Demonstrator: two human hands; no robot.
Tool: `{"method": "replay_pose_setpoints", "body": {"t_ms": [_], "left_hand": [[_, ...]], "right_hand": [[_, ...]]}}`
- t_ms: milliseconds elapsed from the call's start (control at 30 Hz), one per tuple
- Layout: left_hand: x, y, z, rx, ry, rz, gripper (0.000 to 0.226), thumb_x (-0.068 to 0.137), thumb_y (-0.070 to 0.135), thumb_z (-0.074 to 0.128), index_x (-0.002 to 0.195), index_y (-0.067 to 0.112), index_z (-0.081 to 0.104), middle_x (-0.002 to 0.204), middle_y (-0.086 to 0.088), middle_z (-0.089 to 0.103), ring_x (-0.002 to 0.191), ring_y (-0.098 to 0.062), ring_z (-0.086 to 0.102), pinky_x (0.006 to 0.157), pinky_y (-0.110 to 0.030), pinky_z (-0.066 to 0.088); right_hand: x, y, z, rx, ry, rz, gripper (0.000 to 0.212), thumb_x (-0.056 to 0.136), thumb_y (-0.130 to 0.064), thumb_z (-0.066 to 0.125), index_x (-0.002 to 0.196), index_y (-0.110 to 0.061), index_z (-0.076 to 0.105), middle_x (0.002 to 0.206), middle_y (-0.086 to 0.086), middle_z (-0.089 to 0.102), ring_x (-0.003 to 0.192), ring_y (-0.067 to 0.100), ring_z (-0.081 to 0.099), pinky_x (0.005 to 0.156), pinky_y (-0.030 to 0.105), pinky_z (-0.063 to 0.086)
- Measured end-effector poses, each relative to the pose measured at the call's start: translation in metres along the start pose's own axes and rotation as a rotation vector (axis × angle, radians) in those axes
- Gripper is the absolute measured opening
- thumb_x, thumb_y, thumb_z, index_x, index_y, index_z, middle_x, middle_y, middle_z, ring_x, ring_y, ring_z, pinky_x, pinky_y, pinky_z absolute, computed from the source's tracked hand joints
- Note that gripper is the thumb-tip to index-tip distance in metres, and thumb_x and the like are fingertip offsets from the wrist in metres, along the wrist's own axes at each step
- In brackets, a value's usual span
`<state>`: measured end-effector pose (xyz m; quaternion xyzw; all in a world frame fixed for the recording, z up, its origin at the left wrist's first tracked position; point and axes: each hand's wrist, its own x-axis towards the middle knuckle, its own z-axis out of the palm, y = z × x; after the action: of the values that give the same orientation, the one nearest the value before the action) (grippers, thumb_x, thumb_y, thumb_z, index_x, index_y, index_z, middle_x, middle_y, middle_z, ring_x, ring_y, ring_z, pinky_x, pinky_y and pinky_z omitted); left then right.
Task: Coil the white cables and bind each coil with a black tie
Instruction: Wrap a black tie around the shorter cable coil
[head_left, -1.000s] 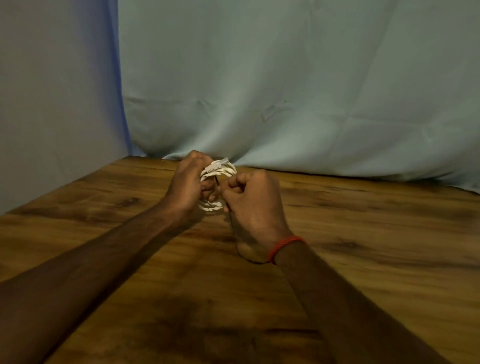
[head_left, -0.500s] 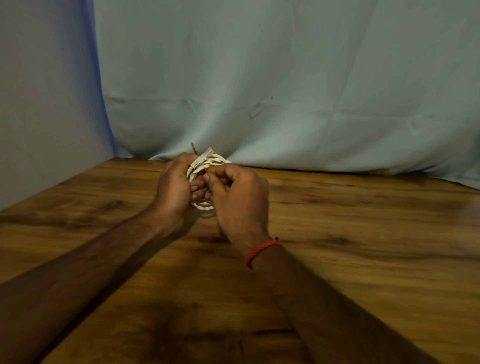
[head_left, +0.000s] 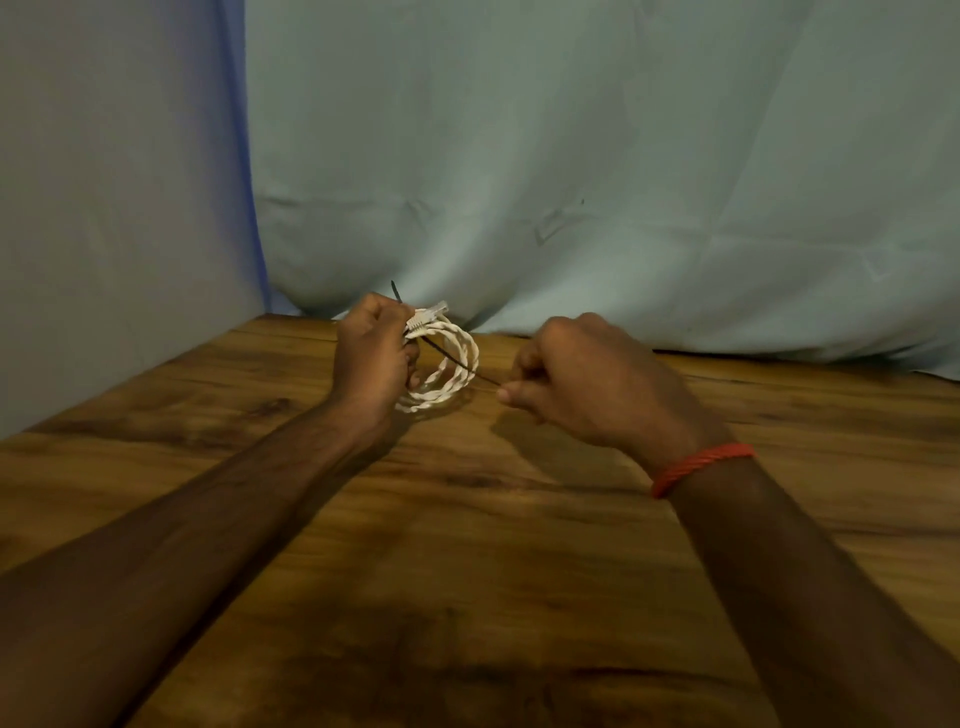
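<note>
A small coil of white twisted cable (head_left: 451, 375) is held just above the wooden table (head_left: 467, 545), near its far edge. My left hand (head_left: 371, 358) grips the coil's left side, with the cable's white plug sticking up beside my fingers. A thin black tie (head_left: 448, 355) runs across the coil from my left fist, where its short end pokes up, down to the right. My right hand (head_left: 587, 382) pinches the tie's long end between thumb and forefinger, a little to the right of the coil.
A pale blue cloth (head_left: 597, 182) hangs as a backdrop right behind the table's far edge. A grey wall (head_left: 114, 208) stands along the left side. A red thread band circles my right wrist.
My right hand has moved away from the coil to the right, drawing the black tie out across it. The left hand keeps hold of the coil.
</note>
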<state>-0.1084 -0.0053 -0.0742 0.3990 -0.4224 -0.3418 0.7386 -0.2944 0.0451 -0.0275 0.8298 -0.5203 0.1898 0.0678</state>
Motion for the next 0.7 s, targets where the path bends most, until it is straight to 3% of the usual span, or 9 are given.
{"method": "replay_pose_setpoints", "body": {"t_ms": [167,300,433,600,700], "left_hand": [[0.013,0.0,-0.011,0.088,0.025,-0.01,0.023,0.097,0.012,0.05,0.075,0.017,0.054,0.048,0.001,0.043,0.044,-0.014,0.037,0.043,-0.028,0.03],[0.015,-0.003,-0.015,0.191,0.06,-0.023,0.02,0.095,0.012,0.051,0.076,0.016,0.055,0.059,-0.007,0.048,0.05,-0.017,0.043,0.045,-0.027,0.032],[0.01,0.0,-0.01,0.362,0.01,0.032,0.022,0.098,0.013,0.052,0.076,0.016,0.055,0.058,-0.001,0.05,0.051,-0.014,0.046,0.048,-0.029,0.035],[0.007,0.003,-0.008,0.557,-0.09,0.14,0.02,0.098,0.016,0.053,0.093,-0.001,0.063,0.069,-0.004,0.057,0.06,-0.014,0.051,0.056,-0.03,0.037],[0.006,0.005,-0.008,0.589,-0.13,0.156,0.023,0.099,0.018,0.053,0.097,-0.003,0.063,0.074,-0.009,0.059,0.064,-0.017,0.052,0.059,-0.031,0.039]], "right_hand": [[-0.006,0.022,-0.022,0.011,-0.119,-0.055,0.023,0.084,-0.051,0.073,0.09,-0.029,0.076,0.088,-0.006,0.067,0.084,0.012,0.063,0.081,0.039,0.056],[-0.007,0.023,-0.03,0.182,0.123,-0.165,0.014,0.085,-0.036,0.076,0.095,-0.027,0.081,0.085,-0.006,0.072,0.08,0.005,0.062,0.077,0.034,0.055],[-0.005,0.016,-0.029,0.391,0.355,-0.217,0.014,0.089,-0.021,0.073,0.102,-0.023,0.079,0.087,-0.003,0.067,0.079,0.007,0.061,0.072,0.022,0.051],[-0.005,0.01,-0.022,0.631,0.438,-0.233,0.021,0.097,-0.01,0.063,0.111,-0.02,0.074,0.094,0.0,0.066,0.076,0.009,0.065,0.067,0.02,0.054],[-0.005,0.006,-0.022,0.873,0.524,-0.165,0.021,0.093,-0.006,0.068,0.112,-0.013,0.071,0.089,0.003,0.07,0.074,0.009,0.068,0.065,0.02,0.055]]}}
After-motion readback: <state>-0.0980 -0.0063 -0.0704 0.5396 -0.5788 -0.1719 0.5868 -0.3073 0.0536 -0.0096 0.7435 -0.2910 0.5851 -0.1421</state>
